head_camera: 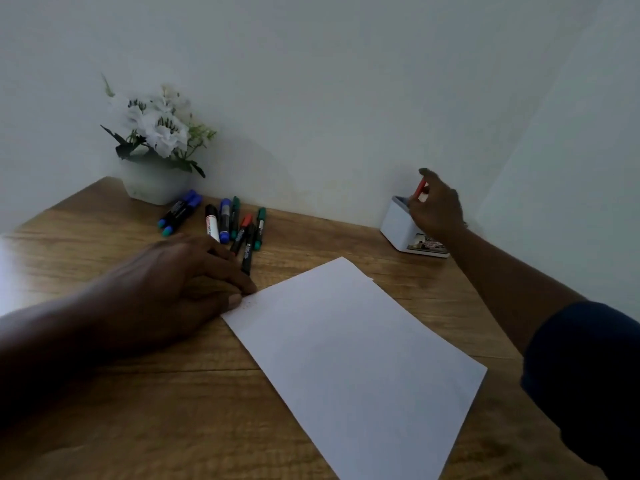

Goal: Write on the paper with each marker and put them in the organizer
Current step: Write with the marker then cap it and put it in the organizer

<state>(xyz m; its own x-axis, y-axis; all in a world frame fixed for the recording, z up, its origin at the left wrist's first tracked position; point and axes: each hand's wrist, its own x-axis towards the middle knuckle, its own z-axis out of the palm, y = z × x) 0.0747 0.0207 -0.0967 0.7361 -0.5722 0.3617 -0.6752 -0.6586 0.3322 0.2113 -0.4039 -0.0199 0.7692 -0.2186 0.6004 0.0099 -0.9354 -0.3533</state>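
The paper [346, 358] lies nearest. At its left corner the left hand [194, 289] rests, fingers relaxed, thumb touching its edge, holding nothing. Beyond that corner lie loose markers [235, 226]. Beyond the paper's far right side, the right hand [436, 206] pinches a red marker [421, 188] over the organizer [398, 226].

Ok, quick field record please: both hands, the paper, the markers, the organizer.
left hand: resting on the table, touching a corner of the paper
right hand: pinching a red marker over the organizer
paper: flat on the table; writing too faint to tell
loose markers: lying grouped near the flower pot
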